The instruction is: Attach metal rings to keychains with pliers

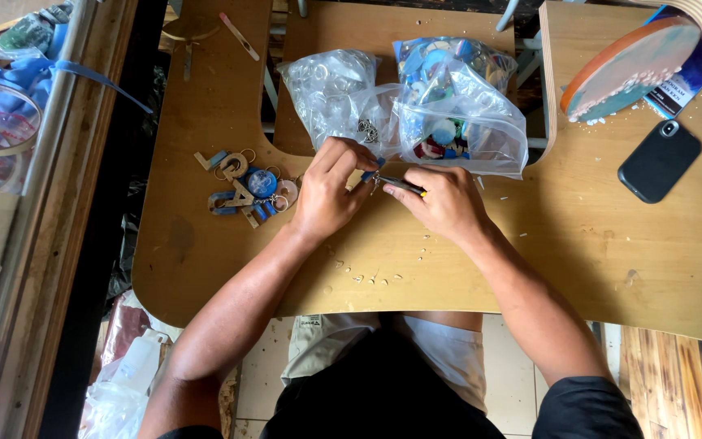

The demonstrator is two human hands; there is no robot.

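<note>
My left hand [331,193] pinches a small blue piece with a metal ring [373,174] at the middle of the wooden table [578,236]. My right hand [447,202] grips slim pliers [402,185] whose tip meets that piece. The two hands almost touch. Just behind them lie a clear bag of metal rings [331,89] and a clear bag of coloured round pieces [457,102]. Left of my left hand sits a pile of finished keychains [247,189], wooden letters and blue discs.
A black phone [659,160] lies at the right. A round orange-rimmed board [629,69] leans at the back right. Small white crumbs [367,278] dot the table near its front edge. A glass-topped case [2,162] runs along the left.
</note>
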